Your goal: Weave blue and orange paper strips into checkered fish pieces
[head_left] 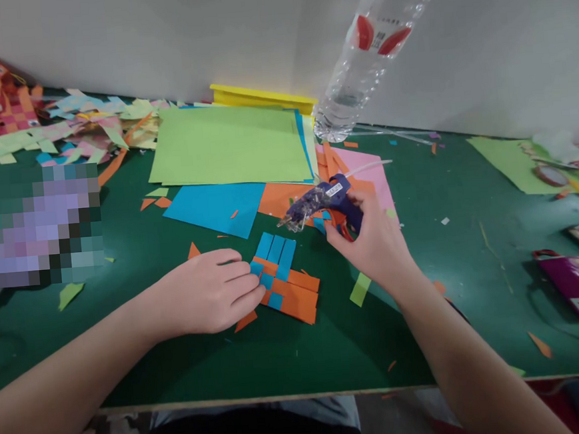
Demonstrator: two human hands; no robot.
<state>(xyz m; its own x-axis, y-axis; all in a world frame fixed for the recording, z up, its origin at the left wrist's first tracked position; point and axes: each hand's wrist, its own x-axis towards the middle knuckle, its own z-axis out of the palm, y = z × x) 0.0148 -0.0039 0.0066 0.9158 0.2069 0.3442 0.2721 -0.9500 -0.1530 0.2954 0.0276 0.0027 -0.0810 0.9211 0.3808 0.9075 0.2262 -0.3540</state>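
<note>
Two bare hands are held over the desk. By the left hand, the left side of a paper weave is touched with bent fingers; the thumb is hidden, so whether the paper is pinched or only pressed cannot be told. In the right hand, a glue gun is grasped by its handle. The weave is laid midway along the desk, nearer its front edge than its back edge.

The hot nozzle is pointed leftward, close to the fingers of the left hand, so a burn could be caused by a small slip. Paper could be smeared if the clear strings clinging around the nozzle were dragged across it. The strips could be skewed by a nudge or uneven pressure, since their free ends seem loose. Stray glue could also be picked up by the orange scrap at the weave's front edge.

In the weave, blue and orange strips are crossed into small checks at the left. Three blue ends are pointed toward the back edge of the desk, and broader orange ends toward its right edge. The orange ends are left uneven, and a narrow gap is shown between two of them.
</note>
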